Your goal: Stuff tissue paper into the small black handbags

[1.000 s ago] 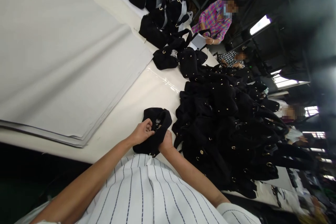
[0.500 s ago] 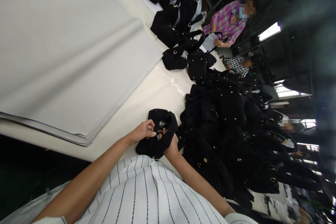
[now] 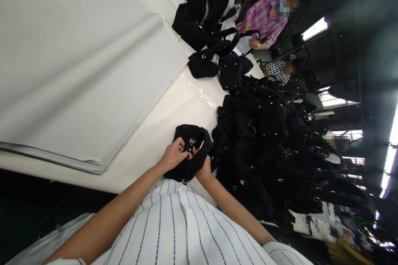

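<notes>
A small black handbag with gold-coloured fittings lies close against my striped shirt, at the near edge of the pale table. My left hand is closed at the bag's opening, fingers curled and thumb beside a small shiny metal piece. From the other side, my right hand grips the bag, its fingertips reaching in toward the same metal piece. The bag's black band hides part of the right hand's fingers. What exactly the fingertips pinch is too small to tell.
A big heap of black bags lies just right of my hands. More black bags stand along the far side. Stacked pale sheets cover the left of the table. A person in a plaid shirt handles a bag across the table.
My left hand has shifted slightly right and its fingers are more curled against the bag's opening. The bag's band stands a little wider. The view has moved slightly.
</notes>
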`<state>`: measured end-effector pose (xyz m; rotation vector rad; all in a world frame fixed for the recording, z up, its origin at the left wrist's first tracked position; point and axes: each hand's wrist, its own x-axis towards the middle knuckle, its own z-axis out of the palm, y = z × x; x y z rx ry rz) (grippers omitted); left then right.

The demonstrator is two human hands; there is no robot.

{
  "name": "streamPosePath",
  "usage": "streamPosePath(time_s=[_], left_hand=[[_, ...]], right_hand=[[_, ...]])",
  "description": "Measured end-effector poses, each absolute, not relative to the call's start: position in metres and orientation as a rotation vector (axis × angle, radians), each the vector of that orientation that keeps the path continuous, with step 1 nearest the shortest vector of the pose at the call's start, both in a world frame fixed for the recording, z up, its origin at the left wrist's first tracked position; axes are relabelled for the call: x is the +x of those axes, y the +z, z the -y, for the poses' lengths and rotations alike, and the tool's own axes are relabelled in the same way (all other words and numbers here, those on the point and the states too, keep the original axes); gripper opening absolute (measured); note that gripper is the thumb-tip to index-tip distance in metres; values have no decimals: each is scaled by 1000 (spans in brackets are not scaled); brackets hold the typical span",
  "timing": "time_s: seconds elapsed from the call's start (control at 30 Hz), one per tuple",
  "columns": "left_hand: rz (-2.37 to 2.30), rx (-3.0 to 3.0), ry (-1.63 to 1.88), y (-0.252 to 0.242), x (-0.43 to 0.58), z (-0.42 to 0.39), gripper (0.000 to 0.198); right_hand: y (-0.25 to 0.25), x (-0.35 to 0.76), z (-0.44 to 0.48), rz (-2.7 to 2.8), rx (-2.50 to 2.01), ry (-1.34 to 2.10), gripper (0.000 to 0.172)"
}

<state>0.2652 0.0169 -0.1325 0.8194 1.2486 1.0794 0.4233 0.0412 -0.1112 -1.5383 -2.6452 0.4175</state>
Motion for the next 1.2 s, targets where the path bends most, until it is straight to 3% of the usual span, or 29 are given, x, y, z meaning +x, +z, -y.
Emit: streamPosePath(time_s=[0.3, 0.5, 0.63, 0.77, 0.97, 1.1, 1.2], left_hand=[[-1342, 929, 990, -122, 268, -21, 20], [-1161, 920, 964, -137, 255, -30, 25], [-1042, 716, 1046, -151, 242, -19, 25], [-1291, 510, 1181, -168, 238, 4, 40], [-1537, 708, 1219, -170, 236, 21, 52], [-1461, 763, 1193, -161, 251, 4, 59], [-1388, 809, 1207, -161, 277, -15, 61]], right_hand=[[-101, 425, -45, 2767, -1400, 351, 13], [-81, 418, -50, 2757, -1418, 527, 9], [-80, 413, -44, 2375, -1548, 777, 19], [-86, 418, -30, 1945, -1655, 983, 30], [-107, 469, -33, 1570, -1853, 1000, 43], [-132, 484, -48, 1173, -1877, 1351, 60], [-144, 466, -53, 1046, -1785, 1567, 61]])
